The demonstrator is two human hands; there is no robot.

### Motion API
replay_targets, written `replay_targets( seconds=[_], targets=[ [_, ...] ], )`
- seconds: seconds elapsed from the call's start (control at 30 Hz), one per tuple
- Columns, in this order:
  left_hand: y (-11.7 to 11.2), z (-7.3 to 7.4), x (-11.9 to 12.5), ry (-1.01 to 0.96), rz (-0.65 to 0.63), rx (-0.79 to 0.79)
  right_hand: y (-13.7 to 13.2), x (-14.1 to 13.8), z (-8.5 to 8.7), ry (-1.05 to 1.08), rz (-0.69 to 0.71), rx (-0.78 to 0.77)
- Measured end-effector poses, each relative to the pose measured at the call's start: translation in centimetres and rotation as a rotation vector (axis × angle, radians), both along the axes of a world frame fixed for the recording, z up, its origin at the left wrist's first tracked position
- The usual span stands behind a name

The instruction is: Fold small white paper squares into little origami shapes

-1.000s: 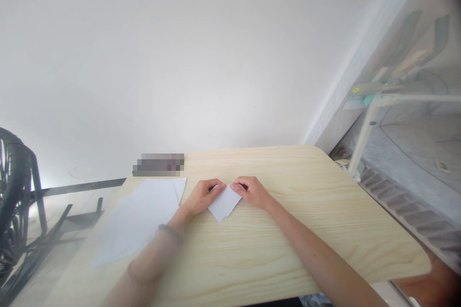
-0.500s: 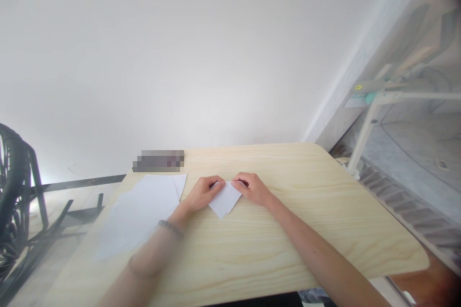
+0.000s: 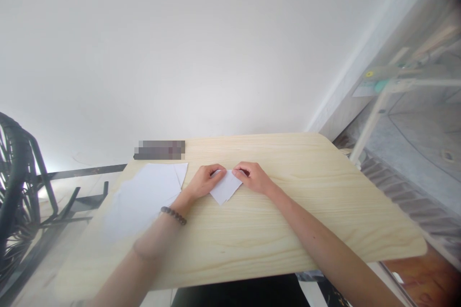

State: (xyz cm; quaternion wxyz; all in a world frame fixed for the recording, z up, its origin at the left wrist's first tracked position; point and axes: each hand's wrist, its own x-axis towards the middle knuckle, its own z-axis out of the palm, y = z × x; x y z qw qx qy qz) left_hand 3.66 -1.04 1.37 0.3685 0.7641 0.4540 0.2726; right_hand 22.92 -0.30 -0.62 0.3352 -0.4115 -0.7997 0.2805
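Observation:
Between my hands is a small folded piece of white paper [image 3: 225, 189], its pointed end toward me. My left hand [image 3: 207, 181] pinches its upper left edge, thumb on top. On the upper right edge my right hand [image 3: 254, 177] does the same, with the thumb and fingers closed on the paper. The fingertips beneath the paper are hidden. A dark beaded bracelet [image 3: 174, 215] circles my left wrist. Left of my left hand lie loose sheets of white paper [image 3: 144, 196], overlapping on the table.
The pale wooden table [image 3: 288, 244] stands against a white wall [image 3: 216, 48]. A blurred-out dark object [image 3: 160, 150] lies at its back left. A black woven chair [image 3: 21, 168] is at the left. On the right is a white metal frame [image 3: 370, 124].
The camera view has tilted slightly down, so table and hands appear higher in the picture. Both hands keep their grip on the folded paper, with hardly any visible movement.

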Motion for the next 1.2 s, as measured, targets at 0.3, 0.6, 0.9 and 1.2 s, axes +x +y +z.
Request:
replay_targets(
  seconds=[0.3, 0.6, 0.9, 1.2],
  targets=[
    [0.02, -0.55, 0.06, 0.007, 0.026, 0.047, 0.01, -0.07, -0.07, -0.007, -0.008, 0.02],
    [0.08, -0.86, -0.06, -0.037, 0.011, 0.036, -0.11, -0.06, -0.07, -0.027, -0.013, 0.052],
    [-0.01, -0.73, -0.07, -0.003, -0.002, 0.059, -0.16, -0.1, 0.0, -0.04, 0.009, 0.053],
    [-0.09, -0.74, 0.11, -0.013, 0.034, 0.098, -0.14, -0.27, -0.11, -0.04, -0.009, 0.083]
  ],
)
